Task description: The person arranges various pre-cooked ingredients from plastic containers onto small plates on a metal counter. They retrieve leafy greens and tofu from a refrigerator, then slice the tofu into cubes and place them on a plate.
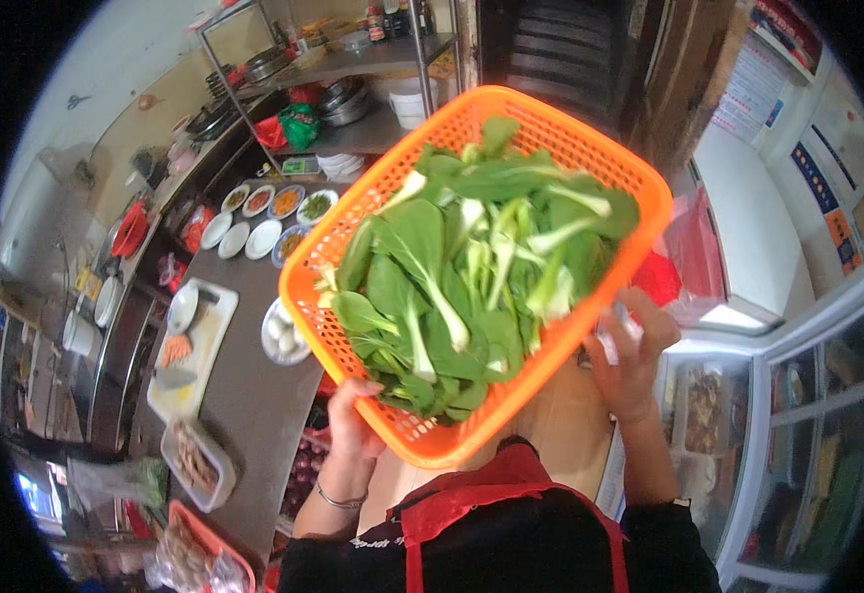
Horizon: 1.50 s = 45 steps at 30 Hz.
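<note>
An orange perforated plastic basket (469, 445) full of loose leafy greens with pale stems, like bok choy (469, 274), is held up before my chest. My left hand (354, 419) grips its near left corner, thumb over the rim. At the right side of the basket, my right hand (632, 352) has its fingers curled around a small white-and-red object (609, 345), too blurred to name. That hand is right by the rim; whether it also bears the basket's weight I cannot tell.
On the left, a dark counter (254, 400) carries small dishes of chopped ingredients, a plate of eggs (283, 333), a white cutting board with a knife (176, 378) and a plastic tub (198, 463). A metal shelf (372, 55) stands ahead. Glass-topped refrigerated cases (706, 415) flank my right.
</note>
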Motion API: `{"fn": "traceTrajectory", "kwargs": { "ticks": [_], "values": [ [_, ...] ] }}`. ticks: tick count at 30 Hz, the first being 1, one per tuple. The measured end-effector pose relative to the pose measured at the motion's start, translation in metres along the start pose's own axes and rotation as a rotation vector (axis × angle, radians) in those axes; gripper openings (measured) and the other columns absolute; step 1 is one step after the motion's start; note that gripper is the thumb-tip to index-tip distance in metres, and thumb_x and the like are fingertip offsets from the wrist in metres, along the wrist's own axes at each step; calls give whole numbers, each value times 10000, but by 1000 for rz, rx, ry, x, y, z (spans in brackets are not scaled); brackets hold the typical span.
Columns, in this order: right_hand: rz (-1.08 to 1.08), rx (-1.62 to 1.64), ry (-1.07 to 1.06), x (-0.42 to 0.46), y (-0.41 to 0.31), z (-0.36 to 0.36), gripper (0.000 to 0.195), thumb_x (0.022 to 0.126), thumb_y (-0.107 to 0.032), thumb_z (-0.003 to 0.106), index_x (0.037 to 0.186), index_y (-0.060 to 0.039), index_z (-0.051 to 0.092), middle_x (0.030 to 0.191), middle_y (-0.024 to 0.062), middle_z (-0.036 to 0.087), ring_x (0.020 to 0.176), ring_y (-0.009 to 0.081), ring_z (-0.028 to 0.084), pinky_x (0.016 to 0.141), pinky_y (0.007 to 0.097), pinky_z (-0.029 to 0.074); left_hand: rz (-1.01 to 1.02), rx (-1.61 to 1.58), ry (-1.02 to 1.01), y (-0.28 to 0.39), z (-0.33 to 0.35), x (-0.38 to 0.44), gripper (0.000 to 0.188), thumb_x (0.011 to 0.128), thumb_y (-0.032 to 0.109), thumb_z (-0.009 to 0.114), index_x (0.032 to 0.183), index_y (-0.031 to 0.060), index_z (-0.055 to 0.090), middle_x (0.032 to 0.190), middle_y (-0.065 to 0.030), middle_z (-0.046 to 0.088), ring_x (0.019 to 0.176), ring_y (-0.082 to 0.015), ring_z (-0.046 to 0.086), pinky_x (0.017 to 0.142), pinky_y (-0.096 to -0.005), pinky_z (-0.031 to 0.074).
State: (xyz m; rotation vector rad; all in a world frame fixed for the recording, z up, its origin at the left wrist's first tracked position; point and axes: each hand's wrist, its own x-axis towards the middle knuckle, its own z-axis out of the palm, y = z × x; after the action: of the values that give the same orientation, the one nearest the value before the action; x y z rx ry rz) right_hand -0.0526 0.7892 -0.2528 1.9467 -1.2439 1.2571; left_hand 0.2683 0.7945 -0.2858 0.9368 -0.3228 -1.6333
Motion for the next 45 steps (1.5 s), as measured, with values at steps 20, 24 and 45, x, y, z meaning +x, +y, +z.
{"fn": "traceTrajectory", "kwargs": {
  "ticks": [20, 24, 45],
  "values": [
    [-182, 255, -580, 199, 338, 414, 209, 766, -78, 667, 971, -77, 627, 953, 59, 580, 882, 227, 545, 854, 421, 351, 448, 89, 41, 254, 89, 612, 594, 740, 279, 556, 1263, 26, 432, 1231, -184, 522, 1081, -392, 546, 878, -594, 445],
    [-150, 274, -788, 202, 404, 499, 170, 800, -104, 622, 967, -79, 632, 962, 60, 589, 912, 233, 551, 876, 427, 354, 311, 41, -62, 282, 131, 747, 647, 726, 295, 562, 1298, 36, 404, 1279, -186, 480, 1122, -404, 500, 896, -620, 392],
    [-847, 1102, -1354, 286, 486, 859, 179, 823, -177, 597, 989, -119, 629, 850, 65, 623, 871, 265, 594, 797, 416, 394, 668, 528, 569, 209, 272, 955, 426, 906, 356, 508, 1156, 12, 533, 1016, -131, 587, 902, -245, 562, 796, -401, 465]
  ]
}}
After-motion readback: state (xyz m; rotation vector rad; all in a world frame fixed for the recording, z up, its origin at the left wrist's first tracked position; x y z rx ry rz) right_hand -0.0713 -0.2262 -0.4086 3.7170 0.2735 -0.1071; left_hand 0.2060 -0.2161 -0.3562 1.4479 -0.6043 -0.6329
